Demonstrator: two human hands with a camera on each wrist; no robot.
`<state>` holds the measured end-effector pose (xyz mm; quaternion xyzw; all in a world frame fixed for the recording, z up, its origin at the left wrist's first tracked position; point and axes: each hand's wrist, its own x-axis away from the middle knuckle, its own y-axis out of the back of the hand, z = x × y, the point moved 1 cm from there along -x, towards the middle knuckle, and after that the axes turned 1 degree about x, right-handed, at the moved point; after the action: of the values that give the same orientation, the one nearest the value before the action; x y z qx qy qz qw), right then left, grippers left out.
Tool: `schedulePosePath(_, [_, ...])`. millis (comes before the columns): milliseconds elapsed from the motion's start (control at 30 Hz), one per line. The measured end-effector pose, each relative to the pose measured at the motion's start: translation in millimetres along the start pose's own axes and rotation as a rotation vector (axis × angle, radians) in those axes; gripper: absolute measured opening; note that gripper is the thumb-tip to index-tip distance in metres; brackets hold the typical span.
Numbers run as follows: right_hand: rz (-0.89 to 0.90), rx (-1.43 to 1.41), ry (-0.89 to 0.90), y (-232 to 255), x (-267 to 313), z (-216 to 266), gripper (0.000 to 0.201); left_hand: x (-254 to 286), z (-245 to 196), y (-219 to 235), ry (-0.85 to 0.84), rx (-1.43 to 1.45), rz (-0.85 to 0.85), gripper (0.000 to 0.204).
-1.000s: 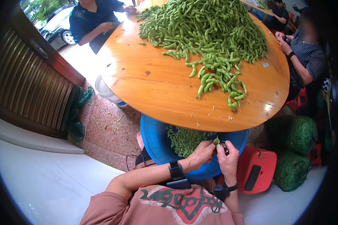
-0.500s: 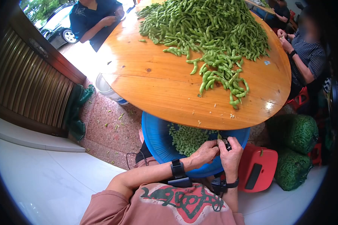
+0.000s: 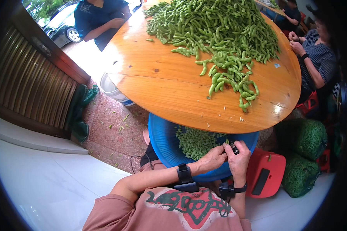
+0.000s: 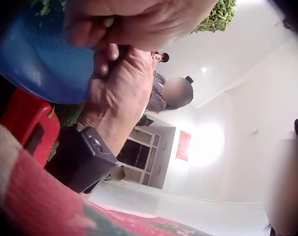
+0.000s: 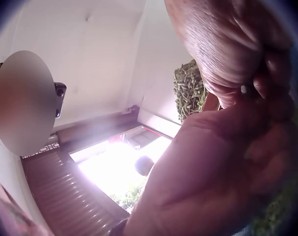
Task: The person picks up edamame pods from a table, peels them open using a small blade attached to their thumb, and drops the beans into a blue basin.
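Note:
Over the blue basin (image 3: 158, 143), my left hand (image 3: 211, 159) and right hand (image 3: 239, 159) meet fingertip to fingertip. Between them they pinch an edamame pod (image 3: 227, 141), its tip sticking up above the thumbs. A small black item (image 3: 234, 149) shows at my right fingers; its kind is too small to make out. In the left wrist view, a bit of green bean (image 4: 108, 21) peeks out between the left fingers. Shelled beans (image 3: 196, 143) lie in the basin below the hands. A large heap of edamame pods (image 3: 219, 30) covers the table's far part.
The round wooden table (image 3: 162, 100) overhangs the basin. A red stool (image 3: 268, 173) stands at the right, with green net sacks (image 3: 302, 173) beyond it. At the left are a white bucket (image 3: 113, 90) and pods scattered on the floor (image 3: 104, 133). Other people sit or stand around the table.
The pod between my fingers shows less above the thumbs than a second ago. Both hands have shifted slightly to the right, staying together over the basin.

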<state>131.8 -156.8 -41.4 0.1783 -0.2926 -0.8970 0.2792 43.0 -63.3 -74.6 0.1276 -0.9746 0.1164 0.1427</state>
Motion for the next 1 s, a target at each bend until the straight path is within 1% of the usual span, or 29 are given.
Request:
schedulePosePath(100, [0.002,-0.073,-0.045,0,2,-4,0.026,-2,3,0,-0.013,-0.005,0.023,0.027])
schedulePosePath(167, [0.009,-0.121,-0.095,0,3,-10,0.026,-1,-3,0,0.058,0.056,0.054,0.026])
schedulePosePath(300, [0.016,-0.101,-0.078,1,1,-5,0.025,1,-6,1,0.08,0.106,0.057,0.027])
schedulePosePath(367, [0.0,-0.082,-0.053,0,2,-1,0.025,2,-7,3,0.12,0.122,0.076,0.026])
schedulePosePath(567, [0.017,-0.048,-0.042,3,6,-1,0.025,4,-2,-2,0.153,0.145,0.069,0.027])
schedulePosePath(800, [0.009,-0.058,-0.036,1,7,-1,0.024,3,1,-3,0.155,0.164,0.055,0.026])
schedulePosePath(867, [0.008,-0.071,-0.031,0,7,-1,0.024,1,6,-4,0.159,0.162,0.048,0.034])
schedulePosePath(900, [0.01,-0.071,-0.032,0,7,0,0.024,3,3,-4,0.16,0.162,0.047,0.034])
schedulePosePath(933, [0.0,-0.073,-0.014,-3,3,-2,0.024,1,-1,0,0.148,0.152,0.033,0.028])
schedulePosePath(1000, [0.0,-0.068,-0.007,-3,3,-2,0.024,3,-5,0,0.146,0.153,0.02,0.028])
